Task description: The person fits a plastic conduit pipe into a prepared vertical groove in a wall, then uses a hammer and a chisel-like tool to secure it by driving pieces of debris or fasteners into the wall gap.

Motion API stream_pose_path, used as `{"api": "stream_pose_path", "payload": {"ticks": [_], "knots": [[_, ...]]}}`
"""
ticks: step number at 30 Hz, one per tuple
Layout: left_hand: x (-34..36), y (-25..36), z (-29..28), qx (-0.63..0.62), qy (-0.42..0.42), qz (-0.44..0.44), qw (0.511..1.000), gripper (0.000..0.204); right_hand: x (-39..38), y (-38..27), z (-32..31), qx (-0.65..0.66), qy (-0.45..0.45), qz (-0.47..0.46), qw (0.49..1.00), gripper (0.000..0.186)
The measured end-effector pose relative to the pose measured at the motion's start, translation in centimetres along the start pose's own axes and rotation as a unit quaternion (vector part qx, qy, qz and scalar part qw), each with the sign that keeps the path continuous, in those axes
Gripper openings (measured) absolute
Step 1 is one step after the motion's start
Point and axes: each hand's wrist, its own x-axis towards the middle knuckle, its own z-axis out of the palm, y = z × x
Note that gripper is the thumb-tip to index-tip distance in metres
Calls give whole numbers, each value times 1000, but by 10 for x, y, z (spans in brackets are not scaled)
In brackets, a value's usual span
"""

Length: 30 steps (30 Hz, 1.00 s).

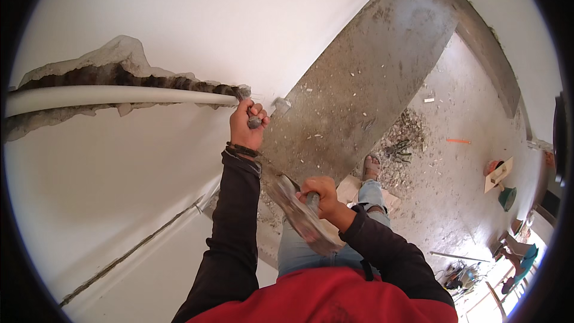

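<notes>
My left hand is closed around a short metal chisel. Its lower end meets the ragged right end of a groove broken into the white wall. A white plastic pipe lies along that groove. My right hand, in front of my thighs, grips the handle of a hammer. The hammer's head is smeared by motion, so its shape is unclear. It is apart from the chisel. Broken plaster rims the groove, with dark masonry showing inside.
Chips and rubble lie on the dusty floor near my foot, with dark-handled pliers on them. Farther right are an orange strip, a plastering float and a green container. Tangled cables lie at lower right.
</notes>
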Motion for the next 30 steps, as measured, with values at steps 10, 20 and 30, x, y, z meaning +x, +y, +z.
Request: {"api": "stream_pose_path", "payload": {"ticks": [10,20,30], "knots": [[6,-20,1,63,17,33,997,26,-10,6,-30,-159,-11,177,971,19],[-132,-137,-49,257,32,-80,963,58,-83,-6,-39,-212,27,291,933,27],[-148,-157,-128,199,-60,-35,977,27,-94,-10,14,-268,-66,306,911,25]]}}
